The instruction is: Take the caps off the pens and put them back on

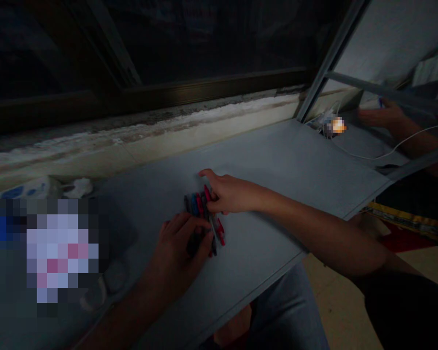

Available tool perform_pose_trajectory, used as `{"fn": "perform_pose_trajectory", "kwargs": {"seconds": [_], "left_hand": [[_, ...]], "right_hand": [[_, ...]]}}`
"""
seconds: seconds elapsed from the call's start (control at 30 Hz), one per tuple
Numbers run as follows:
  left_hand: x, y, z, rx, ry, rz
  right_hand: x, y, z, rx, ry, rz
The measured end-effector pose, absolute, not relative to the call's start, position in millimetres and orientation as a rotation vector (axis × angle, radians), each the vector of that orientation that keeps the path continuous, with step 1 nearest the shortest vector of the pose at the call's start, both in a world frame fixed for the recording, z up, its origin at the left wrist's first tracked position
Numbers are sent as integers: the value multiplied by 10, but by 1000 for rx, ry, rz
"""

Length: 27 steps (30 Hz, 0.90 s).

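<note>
I have the pens in a tight row on the grey table, lying between the two hands, their far ends pointing toward the window. The left hand sits at the near left of the row, fingers and thumb curved about the pens' near part; I cannot tell whether it grips any of them or only steadies them. The right hand comes in from the right against the far right part of the row, its index finger reaching out past the pens and its thumb down at them; whether it is closed on one, I cannot tell either.

My view of the row is partly blocked: the left hand covers its near left part and the right hand some of its right edge. At the far left I see a blue-and-white pack with a crumpled white thing beside it. Nearer on the left is a pixelated patch, with a pale curved object just right of its near end. At the far right, a metal frame stands before another person's hand, and a white cable trails along the surface there.
</note>
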<state>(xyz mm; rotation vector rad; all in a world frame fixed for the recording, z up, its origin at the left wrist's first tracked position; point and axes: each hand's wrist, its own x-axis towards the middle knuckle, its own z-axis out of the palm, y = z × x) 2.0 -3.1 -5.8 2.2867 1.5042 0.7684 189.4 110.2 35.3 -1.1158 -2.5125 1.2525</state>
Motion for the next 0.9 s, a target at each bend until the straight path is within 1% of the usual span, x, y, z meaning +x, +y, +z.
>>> {"fn": "perform_pose_trajectory", "kwargs": {"seconds": [0.23, 0.47, 0.67, 0.77, 0.9], "left_hand": [[19, -24, -70, 2246, 1642, 791], [13, -21, -66, 2238, 1631, 817], [2, -26, -75, 2253, 1555, 826], [-4, -30, -124, 2249, 1550, 897], [-6, -31, -177, 2094, 1660, 1115]], "right_hand": [[1972, 1256, 388, -1089, -2434, 1265], [2033, 1359, 423, -950, -2161, 1627], [2122, 1297, 589, -865, -2129, 1633], [2077, 1301, 514, -797, -2195, 1603], [1999, 1305, 378, -715, -2202, 1654]]}}
